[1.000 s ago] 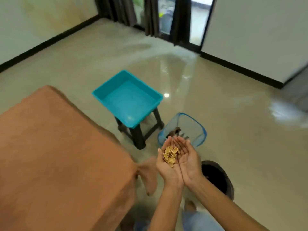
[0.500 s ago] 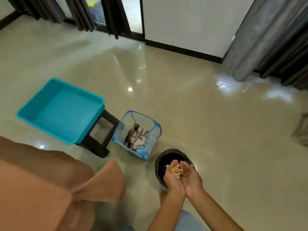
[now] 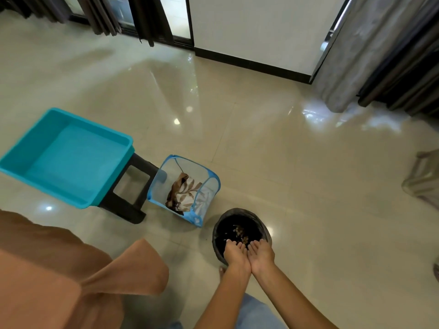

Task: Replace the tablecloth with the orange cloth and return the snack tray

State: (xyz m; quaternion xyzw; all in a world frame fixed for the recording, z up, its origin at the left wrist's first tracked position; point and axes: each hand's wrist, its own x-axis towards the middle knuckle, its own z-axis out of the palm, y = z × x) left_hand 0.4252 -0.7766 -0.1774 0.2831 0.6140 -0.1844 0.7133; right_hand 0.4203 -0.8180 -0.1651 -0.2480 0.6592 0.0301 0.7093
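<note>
The orange cloth [image 3: 42, 276] covers the table at the lower left, one corner hanging loose. My left hand [image 3: 235, 254] and my right hand [image 3: 261, 252] are side by side, tipped forward over the near rim of a black bin [image 3: 217, 236] on the floor. Both palms look empty, fingers spread. Nut shells [image 3: 240, 231] lie inside the bin. A patterned brown and white cloth [image 3: 183, 193] sits crumpled in a blue mesh basket [image 3: 156, 176] to the left of the bin.
A teal plastic tub [image 3: 66, 155] rests on a black stool [image 3: 133, 186] beyond the table. Grey curtains [image 3: 370, 51] hang at the right, dark ones at the back. A pale object [image 3: 425, 179] stands at the right edge. Glossy tile floor lies all around.
My cupped hands carried the shells from beside the table to over the black bin, then tipped. The shells have fallen into the bin and the palms are bare.
</note>
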